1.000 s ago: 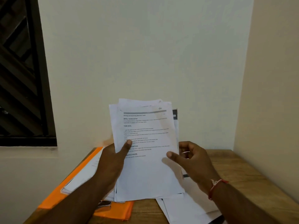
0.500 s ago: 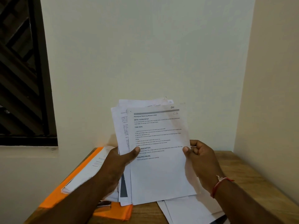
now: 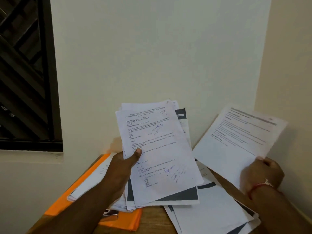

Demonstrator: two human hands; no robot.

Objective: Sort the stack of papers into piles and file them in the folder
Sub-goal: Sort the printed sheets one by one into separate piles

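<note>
The left hand (image 3: 120, 168) held the thick, fanned stack of white printed papers (image 3: 158, 154) upright above the brown wooden counter (image 3: 152, 223). Its grip was closed round the stack's lower left edge, thumb pressed on the top sheet and fingers hidden behind. The right hand (image 3: 261, 174) pinched a single white printed sheet (image 3: 236, 141) by its lower corner and held it out to the right, apart from the stack and above the counter's right side.

Paper like this is probably light, limp and slippery sheet against sheet. The uneven edges suggested the stack could slide apart unless gripped firmly across its full thickness near the edge. A lone sheet taken by a corner will likely droop and may crease, so a hold nearer the middle of an edge seems safer.

The count was one held stack, its sheets too many and too overlapped to number, and one separate sheet. There was one flat orange folder (image 3: 64, 200) at the left of the counter. Two piles lay flat: a white pile on the folder (image 3: 89, 181) and a white and dark-banded pile at the right (image 3: 211, 213).
</note>
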